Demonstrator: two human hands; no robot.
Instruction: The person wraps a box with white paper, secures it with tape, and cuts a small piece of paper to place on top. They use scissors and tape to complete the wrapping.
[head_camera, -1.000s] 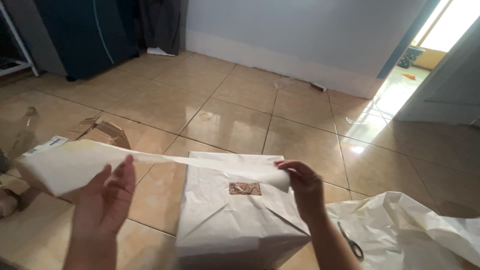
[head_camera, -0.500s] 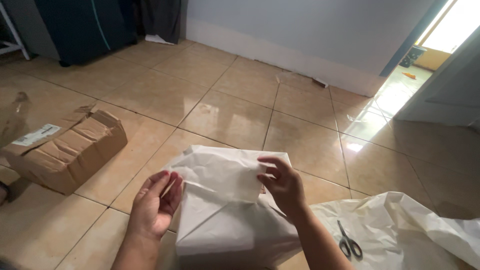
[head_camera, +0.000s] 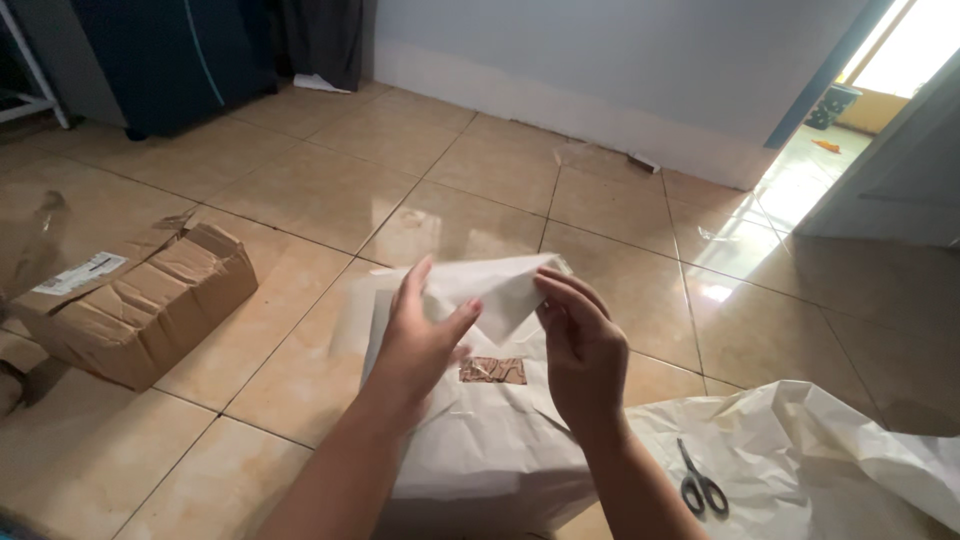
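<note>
A box wrapped in white paper (head_camera: 480, 440) sits on the tiled floor in front of me, with a patch of brown tape (head_camera: 492, 371) on its top. Above it I hold a small folded piece of white paper (head_camera: 495, 290) between both hands. My left hand (head_camera: 418, 340) grips its left side with fingers raised. Pinching the piece's right edge is my right hand (head_camera: 580, 350).
A crumpled brown cardboard box (head_camera: 140, 300) lies on the floor at the left. A large white paper sheet (head_camera: 800, 450) spreads at the lower right with grey scissors (head_camera: 700, 487) on it. A dark cabinet (head_camera: 160, 60) stands at the back left, an open doorway (head_camera: 880, 60) at the right.
A second ago I held a long paper strip stretched wide to the left. My hands have come together, and the paper is now a small folded piece above the wrapped box.
</note>
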